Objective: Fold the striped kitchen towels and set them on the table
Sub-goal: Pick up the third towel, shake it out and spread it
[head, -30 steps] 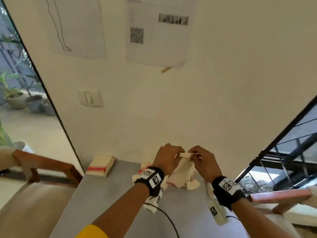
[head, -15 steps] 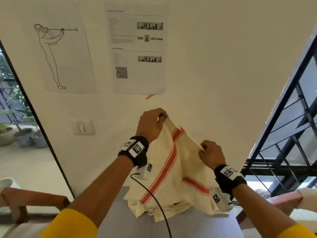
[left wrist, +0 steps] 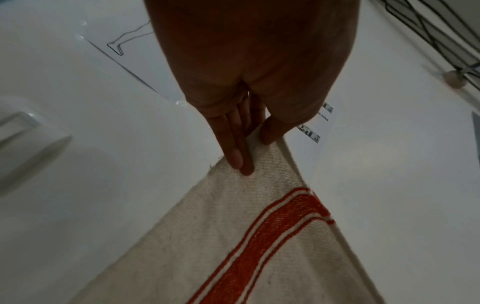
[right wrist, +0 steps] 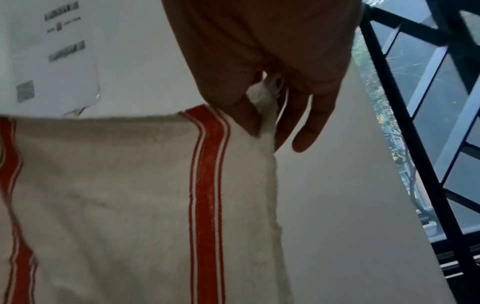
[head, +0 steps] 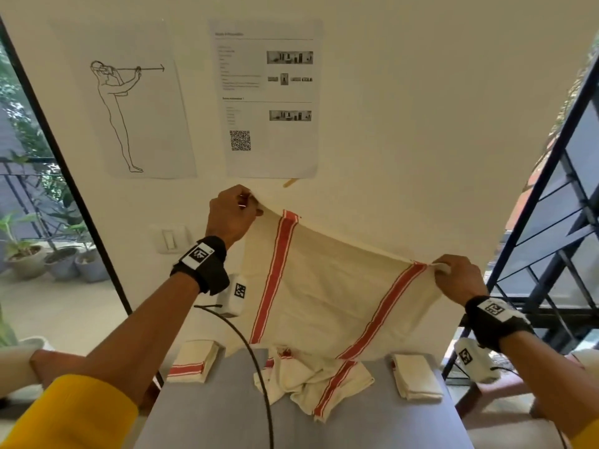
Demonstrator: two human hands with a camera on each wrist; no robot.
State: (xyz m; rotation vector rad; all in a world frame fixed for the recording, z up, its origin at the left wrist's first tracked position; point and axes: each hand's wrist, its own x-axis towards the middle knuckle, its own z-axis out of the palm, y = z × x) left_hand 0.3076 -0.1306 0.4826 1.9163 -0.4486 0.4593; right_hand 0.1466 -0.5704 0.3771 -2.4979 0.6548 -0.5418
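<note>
A cream kitchen towel with red stripes (head: 327,286) hangs spread in the air above the grey table (head: 207,416). My left hand (head: 231,210) pinches its upper left corner, thumb against fingers (left wrist: 255,144). My right hand (head: 453,277) pinches the upper right corner (right wrist: 262,115), held lower than the left. The towel's (right wrist: 103,195) bottom edge hangs just above a crumpled striped towel (head: 319,384) in the table's middle. A folded striped towel (head: 194,361) lies at the table's back left, and another folded towel (head: 416,375) at the back right.
A cream wall with two taped paper sheets (head: 269,98) and a light switch (head: 168,238) stands right behind the table. A black-framed window grille (head: 557,222) is on the right, and a glass door with potted plants (head: 42,260) on the left. A black cable (head: 256,367) trails from my left wrist.
Both hands rose from the table with the towel and then moved apart. The towel went from bunched to spread flat between them. The head view tilted upward.
</note>
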